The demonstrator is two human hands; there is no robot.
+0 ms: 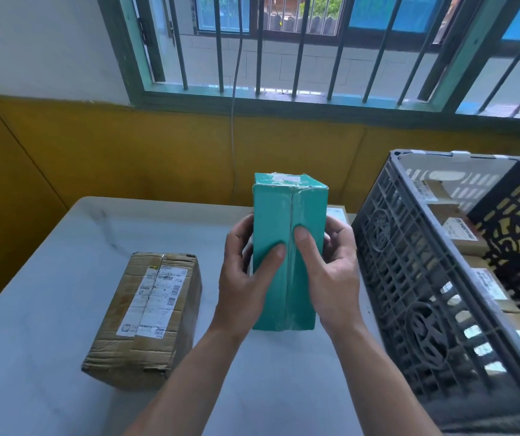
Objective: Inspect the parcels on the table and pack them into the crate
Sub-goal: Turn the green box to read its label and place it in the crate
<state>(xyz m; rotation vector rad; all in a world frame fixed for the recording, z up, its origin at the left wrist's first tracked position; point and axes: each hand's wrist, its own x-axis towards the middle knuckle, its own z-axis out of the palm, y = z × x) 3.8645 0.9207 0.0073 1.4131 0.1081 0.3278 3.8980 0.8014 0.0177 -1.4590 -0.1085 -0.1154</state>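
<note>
Above the counter my left hand and right hand held the teal box, fingers curled round it; parcels lay in the crate, a brown box waited.

The left hand and right hand are ungloved, with short, plain thumbnails. The left forearm and right forearm are unsleeved. Dark grey fabric at the lower right may be the person's garment.

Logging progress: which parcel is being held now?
The teal box, held between left hand and right hand; the brown cardboard parcel lies on the table, untouched.
</note>
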